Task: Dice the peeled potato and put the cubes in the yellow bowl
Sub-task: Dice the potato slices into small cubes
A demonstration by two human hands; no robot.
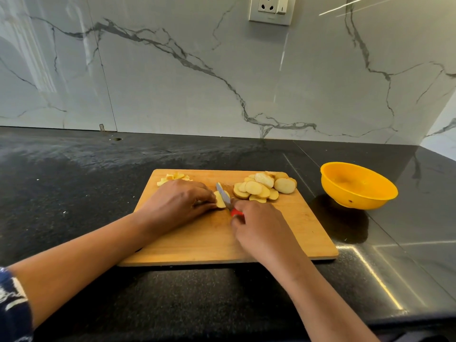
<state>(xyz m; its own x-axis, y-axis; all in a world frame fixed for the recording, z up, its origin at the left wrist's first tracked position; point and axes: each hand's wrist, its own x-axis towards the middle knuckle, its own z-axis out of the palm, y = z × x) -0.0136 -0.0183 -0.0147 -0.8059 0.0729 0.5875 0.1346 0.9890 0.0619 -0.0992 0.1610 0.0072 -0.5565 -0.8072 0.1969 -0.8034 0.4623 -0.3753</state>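
Board (217,240) lies on dark counter (74,193), long edge toward the person. L hand (172,206) rests on the board's middle, fingertips curled down onto a potato piece (220,203), pinning it flat. R hand (261,225) is wrapped round the red handle of a knife (224,196). The blade points away and slightly left, edge down across the piece, just beside the L fingertips. The piece is partly hidden by L fingers, so full shape: cannot tell. Cubes (174,178): small heap at the board's far-left corner, behind L hand, partly masked by knuckles. Slices (265,187): larger overlapping heap at far right of board, just right of the blade. Contact w/ blade: cannot tell. Bowl (357,199) stands upright on the counter off the board's right side, well apart from the piece, inside visible down to the bottom. Btwn piece and bowl: the slices heap and the board's right edge. R forearm crosses the board's near edge right of ctr; L forearm crosses its near-left corner. Patterned sleeve (12,312) at lower-left frame edge. Marble wall (172,82) backs the counter, w/ socket (270,8) at top ctr. Small hole (118,138) in counter near wall, far left. Bright light streak on counter, lower right.
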